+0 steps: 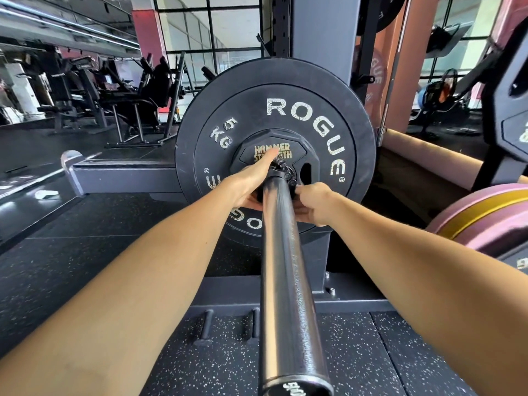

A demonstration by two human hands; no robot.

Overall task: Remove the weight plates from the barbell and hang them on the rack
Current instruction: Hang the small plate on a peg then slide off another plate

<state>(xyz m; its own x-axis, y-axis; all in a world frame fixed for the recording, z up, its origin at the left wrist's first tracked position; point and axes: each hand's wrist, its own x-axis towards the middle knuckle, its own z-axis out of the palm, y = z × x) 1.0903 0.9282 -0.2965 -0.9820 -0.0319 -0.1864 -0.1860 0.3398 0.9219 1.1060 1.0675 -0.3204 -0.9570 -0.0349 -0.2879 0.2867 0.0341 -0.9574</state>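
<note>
The barbell sleeve [288, 281] runs from the bottom centre straight away from me. On it sit a small black Hammer Strength plate [297, 155], a black Rogue 5 kg plate [323, 124] behind it and a larger black plate [188, 132] at the back. A black collar [283, 168] clamps the sleeve against the small plate. My left hand [251, 178] holds the left side of the small plate and collar, thumb underneath. My right hand [313, 202] grips the right side, fingers curled.
The grey rack upright [323, 38] stands behind the plates, its base beam [123, 174] stretching left. Pink and gold plates [485, 215] lie at right. A black plate [511, 115] hangs at the far right. Gym machines [120, 90] fill the left background. Speckled rubber floor lies below.
</note>
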